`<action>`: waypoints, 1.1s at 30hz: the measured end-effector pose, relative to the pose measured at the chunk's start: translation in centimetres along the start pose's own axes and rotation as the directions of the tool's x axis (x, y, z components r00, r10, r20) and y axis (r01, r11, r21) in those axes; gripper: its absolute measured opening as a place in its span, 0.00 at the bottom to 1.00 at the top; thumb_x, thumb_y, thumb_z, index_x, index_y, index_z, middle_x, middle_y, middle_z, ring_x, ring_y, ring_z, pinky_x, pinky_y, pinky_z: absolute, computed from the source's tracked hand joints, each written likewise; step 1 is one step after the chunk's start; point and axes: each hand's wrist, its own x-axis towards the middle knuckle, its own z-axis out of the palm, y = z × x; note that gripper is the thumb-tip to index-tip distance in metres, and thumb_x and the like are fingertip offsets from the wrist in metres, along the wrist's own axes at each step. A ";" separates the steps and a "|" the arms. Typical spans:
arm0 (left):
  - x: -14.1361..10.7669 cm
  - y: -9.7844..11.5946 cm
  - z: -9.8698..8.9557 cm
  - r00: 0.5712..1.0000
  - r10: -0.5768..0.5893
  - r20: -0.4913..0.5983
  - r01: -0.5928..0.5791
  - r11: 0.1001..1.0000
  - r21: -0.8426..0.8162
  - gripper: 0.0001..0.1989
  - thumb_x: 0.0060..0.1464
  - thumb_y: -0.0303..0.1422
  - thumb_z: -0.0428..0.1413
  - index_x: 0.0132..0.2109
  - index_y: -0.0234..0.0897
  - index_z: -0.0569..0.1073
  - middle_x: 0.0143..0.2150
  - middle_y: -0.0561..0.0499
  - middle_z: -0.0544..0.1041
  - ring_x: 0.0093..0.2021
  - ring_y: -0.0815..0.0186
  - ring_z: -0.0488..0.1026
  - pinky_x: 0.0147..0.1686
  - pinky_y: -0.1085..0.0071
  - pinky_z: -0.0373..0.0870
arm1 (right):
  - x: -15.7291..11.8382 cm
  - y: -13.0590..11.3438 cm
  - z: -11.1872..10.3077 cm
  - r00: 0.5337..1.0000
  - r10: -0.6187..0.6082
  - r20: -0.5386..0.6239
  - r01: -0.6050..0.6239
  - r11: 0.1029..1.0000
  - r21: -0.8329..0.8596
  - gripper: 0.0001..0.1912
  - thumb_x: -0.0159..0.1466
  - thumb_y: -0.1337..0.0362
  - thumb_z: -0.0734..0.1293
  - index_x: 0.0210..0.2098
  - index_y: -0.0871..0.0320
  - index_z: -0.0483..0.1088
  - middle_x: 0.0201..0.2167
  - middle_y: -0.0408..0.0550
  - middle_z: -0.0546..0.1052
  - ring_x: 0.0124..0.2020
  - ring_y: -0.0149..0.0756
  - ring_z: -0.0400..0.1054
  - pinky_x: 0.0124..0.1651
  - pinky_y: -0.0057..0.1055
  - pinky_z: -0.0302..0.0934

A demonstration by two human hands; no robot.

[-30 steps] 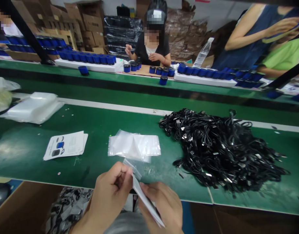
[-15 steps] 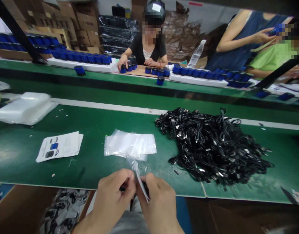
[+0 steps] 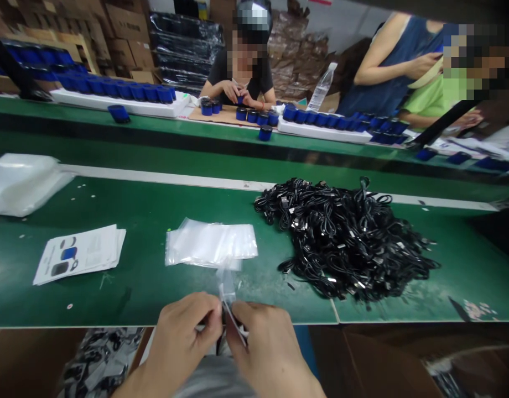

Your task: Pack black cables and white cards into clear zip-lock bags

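Observation:
Both hands meet at the table's front edge, at bottom centre. My left hand [image 3: 190,331] has its fingers pinched on the left side of a small clear plastic bag [image 3: 227,290]. My right hand [image 3: 263,337] grips the bag's right side, where a white folded edge shows between thumb and fingers. The bag's contents are mostly hidden by the hands. Just beyond them lies a stack of flat clear bags [image 3: 211,242]. A pile of coiled black cables [image 3: 346,237] lies to the right, and printed leaflets [image 3: 80,253] lie to the left.
Larger plastic packaging [image 3: 24,182] lies at far left. Below the table edge, a carton holds filled bags [image 3: 99,359]. Across a raised ledge, a person [image 3: 240,72] handles a blue item among blue jars [image 3: 130,91]. More people stand at upper right.
The view has shifted, so the table items appear further left. My hands remain together on the bag. Across the ledge, the person's hands have come together around a blue item.

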 end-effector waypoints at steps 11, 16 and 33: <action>-0.5 0.1 -0.4 0.996 -0.012 0.092 0.019 0.997 -0.080 0.07 0.56 0.24 0.50 0.32 0.40 0.67 0.29 0.55 0.66 0.27 0.71 0.68 0.27 0.78 0.66 | -1.1 0.0 -3.0 0.988 -0.028 0.153 -0.074 0.779 0.622 0.07 0.59 0.72 0.61 0.33 0.57 0.70 0.26 0.42 0.77 0.27 0.32 0.72 0.29 0.21 0.61; -0.5 0.3 -0.6 0.993 -0.027 0.118 0.044 0.988 -0.147 0.07 0.55 0.23 0.50 0.32 0.41 0.66 0.32 0.54 0.65 0.29 0.70 0.68 0.28 0.77 0.67 | -0.7 0.5 -3.0 0.989 -0.025 0.147 -0.083 0.728 0.681 0.12 0.61 0.73 0.61 0.35 0.55 0.74 0.25 0.40 0.75 0.28 0.30 0.70 0.30 0.22 0.60; -0.3 -1.2 -0.1 0.894 -0.283 0.347 0.349 0.926 -0.144 0.09 0.56 0.26 0.46 0.28 0.40 0.64 0.35 0.53 0.69 0.29 0.70 0.70 0.29 0.78 0.69 | 6.3 5.6 -7.2 0.945 -0.237 -0.225 0.088 0.848 -0.522 0.13 0.60 0.79 0.63 0.40 0.60 0.75 0.38 0.55 0.74 0.39 0.42 0.67 0.38 0.35 0.61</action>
